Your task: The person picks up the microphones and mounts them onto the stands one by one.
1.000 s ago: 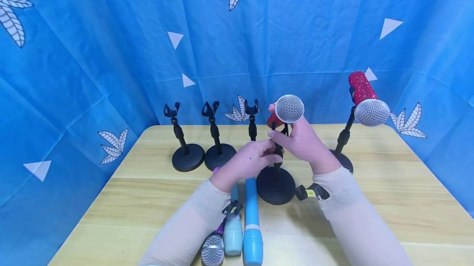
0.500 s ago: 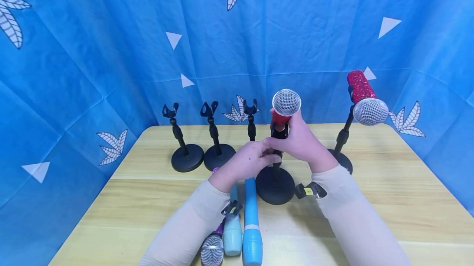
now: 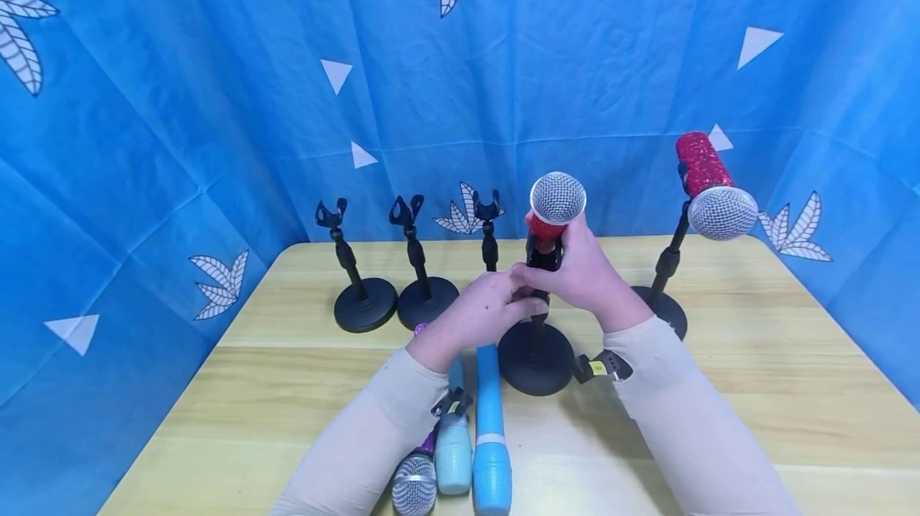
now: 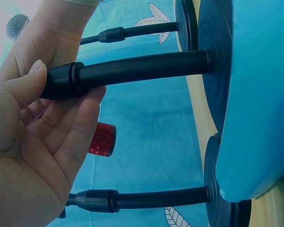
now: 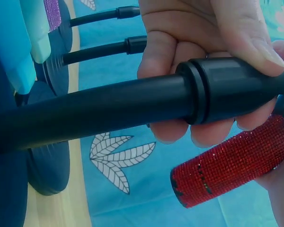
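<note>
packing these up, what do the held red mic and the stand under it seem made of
Red microphone: sparkling, gridded texture suggests glass or plastic rhinestones; its silvery mesh head looks like metal. Stand: smooth, satin black with soft highlights, so possibly plastic or painted metal.

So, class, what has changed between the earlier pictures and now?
The red microphone in the right hand has swung: its handle, which pointed off to the left, now lines up with the black clip. The right thumb has come down to the left hand. Nothing was let go. The left hand stays gripping the stand; the other stands and the lying microphones are unmoved.
</note>
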Action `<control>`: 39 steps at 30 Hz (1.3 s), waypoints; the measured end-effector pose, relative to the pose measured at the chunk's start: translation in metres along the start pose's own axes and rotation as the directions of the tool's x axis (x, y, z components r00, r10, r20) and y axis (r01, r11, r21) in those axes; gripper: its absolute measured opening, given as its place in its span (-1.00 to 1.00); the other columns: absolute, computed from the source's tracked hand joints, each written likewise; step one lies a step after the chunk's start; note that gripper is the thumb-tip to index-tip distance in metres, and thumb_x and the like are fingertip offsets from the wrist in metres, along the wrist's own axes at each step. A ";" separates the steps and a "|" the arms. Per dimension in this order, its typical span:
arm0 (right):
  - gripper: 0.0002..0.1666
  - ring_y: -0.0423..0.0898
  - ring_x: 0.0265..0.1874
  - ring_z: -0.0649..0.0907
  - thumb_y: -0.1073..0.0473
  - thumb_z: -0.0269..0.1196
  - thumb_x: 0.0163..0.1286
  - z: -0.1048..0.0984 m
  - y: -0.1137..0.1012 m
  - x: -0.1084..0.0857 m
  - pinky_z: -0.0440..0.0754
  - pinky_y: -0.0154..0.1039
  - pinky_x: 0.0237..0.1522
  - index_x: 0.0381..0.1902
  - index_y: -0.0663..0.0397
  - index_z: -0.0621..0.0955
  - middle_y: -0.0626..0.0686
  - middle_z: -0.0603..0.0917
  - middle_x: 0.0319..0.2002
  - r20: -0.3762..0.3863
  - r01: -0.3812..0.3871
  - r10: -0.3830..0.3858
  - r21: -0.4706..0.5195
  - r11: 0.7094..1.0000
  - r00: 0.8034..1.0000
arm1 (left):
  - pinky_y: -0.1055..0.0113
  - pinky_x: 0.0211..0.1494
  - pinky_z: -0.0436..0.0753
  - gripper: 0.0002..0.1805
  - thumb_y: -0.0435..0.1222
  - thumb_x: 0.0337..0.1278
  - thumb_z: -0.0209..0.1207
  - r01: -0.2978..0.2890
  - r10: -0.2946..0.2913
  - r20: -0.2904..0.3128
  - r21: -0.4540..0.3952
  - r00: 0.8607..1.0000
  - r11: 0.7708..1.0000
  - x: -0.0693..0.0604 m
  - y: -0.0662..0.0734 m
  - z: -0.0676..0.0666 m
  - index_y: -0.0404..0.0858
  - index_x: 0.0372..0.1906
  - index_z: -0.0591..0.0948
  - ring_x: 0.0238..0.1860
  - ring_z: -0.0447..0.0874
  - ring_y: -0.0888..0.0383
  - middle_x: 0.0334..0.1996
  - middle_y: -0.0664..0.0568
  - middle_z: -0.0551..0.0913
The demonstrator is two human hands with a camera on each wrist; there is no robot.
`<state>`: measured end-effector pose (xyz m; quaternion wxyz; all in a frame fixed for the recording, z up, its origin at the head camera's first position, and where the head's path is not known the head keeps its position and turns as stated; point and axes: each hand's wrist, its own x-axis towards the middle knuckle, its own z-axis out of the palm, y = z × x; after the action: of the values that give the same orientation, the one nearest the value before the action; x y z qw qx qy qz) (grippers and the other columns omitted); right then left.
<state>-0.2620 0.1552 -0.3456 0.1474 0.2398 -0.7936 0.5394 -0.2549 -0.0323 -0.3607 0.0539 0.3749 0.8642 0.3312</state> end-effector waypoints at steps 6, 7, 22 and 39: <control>-0.05 0.09 0.05 0.56 0.11 0.58 0.06 0.003 0.000 -0.003 0.47 0.12 0.18 0.27 0.26 0.29 0.18 0.55 0.03 -0.030 -0.045 0.044 -0.043 0.998 0.999 | 0.36 -0.32 0.53 -0.85 -0.16 0.45 0.19 -0.002 0.002 -0.002 -0.021 1.000 1.000 -0.001 0.001 -0.001 -0.14 -0.10 0.65 -0.41 0.52 0.21 -0.44 0.15 0.64; -0.07 0.08 0.03 0.57 0.12 0.57 0.06 0.003 0.000 -0.003 0.48 0.11 0.16 0.26 0.27 0.31 0.18 0.56 0.02 -0.036 -0.038 0.037 -0.046 0.998 0.999 | 0.36 -0.31 0.54 -0.85 -0.16 0.45 0.19 -0.002 0.002 -0.003 -0.024 1.000 1.000 -0.001 0.001 -0.001 -0.14 -0.09 0.65 -0.41 0.53 0.21 -0.43 0.14 0.65; -0.24 -0.01 0.22 0.57 0.29 0.64 -0.03 0.003 0.003 -0.002 0.44 0.12 0.26 0.14 -0.11 0.57 -0.10 0.65 0.12 -0.056 0.192 -0.199 -0.116 0.975 0.978 | 0.38 -0.33 0.57 -0.89 -0.18 0.44 0.20 0.015 -0.014 0.008 -0.038 1.000 0.999 0.000 0.002 0.001 -0.11 -0.09 0.61 -0.40 0.55 0.22 -0.40 0.16 0.64; -0.46 0.06 0.06 0.68 0.49 0.57 -0.06 0.002 0.007 0.005 0.38 0.04 0.36 -0.11 0.08 0.65 0.06 0.73 -0.06 -0.050 0.453 -0.467 -0.171 0.875 0.883 | 0.36 -0.22 0.63 -0.75 -0.15 0.41 0.23 0.066 -0.064 0.021 -0.064 0.998 0.996 0.001 0.000 0.000 -0.09 0.09 0.65 -0.31 0.63 0.24 -0.26 0.19 0.68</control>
<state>-0.2697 0.1539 -0.3491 0.3251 0.3852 -0.7456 0.4358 -0.2556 -0.0318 -0.3603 0.0848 0.3477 0.8642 0.3537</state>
